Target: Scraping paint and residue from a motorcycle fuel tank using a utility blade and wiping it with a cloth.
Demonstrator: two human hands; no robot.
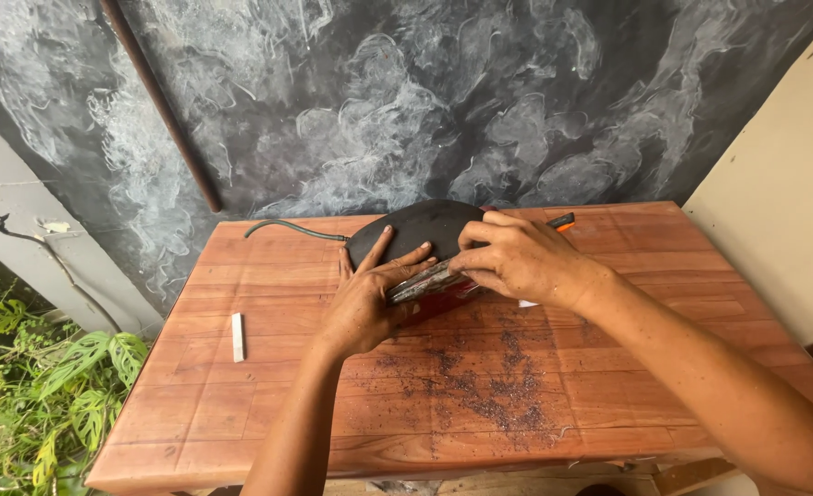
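Far left: green leafy plants (48, 386) below a grey post (39, 248). Behind the table, a dark wall (406, 101) w/ cloudy white chalk smears, rough and matte; a thin brown rod (163, 110) leans across it diagonally.

Table (269, 432): reddish-brown wood planks, smooth, slightly glossy, rectangular. On its left part lies a small white stick (237, 336), chalk-like, well apart from the hands. A thin dark cord (292, 226) curves along the far edge and runs to the black piece.

Centre, far half of table: a black rounded piece (425, 228), matte, rubbery-looking, dome-shaped outline, lying flat. Left hand (370, 298) rests on its near-left edge, fingers spread fairly wide and flat, pressing down on the black piece and on a long flat tool (425, 283). Tool looks like worn grey metal, narrow, scuffed, lying diagonally across the near edge of the black piece; something red (448, 296) sits just under it, kind unclear.

Right hand (521, 262): fingers curled narrow, pinching the tool's right end at the black piece's near-right edge. Just past the knuckles, an orange-and-black tip (563, 221) pokes out at the far side; a small white bit (528, 303) shows under the wrist.

Near centre-right: dark gritty shavings (498, 386) scattered over the wood. Far right: plain cream wall (774, 202), smooth. No labels legible anywhere.
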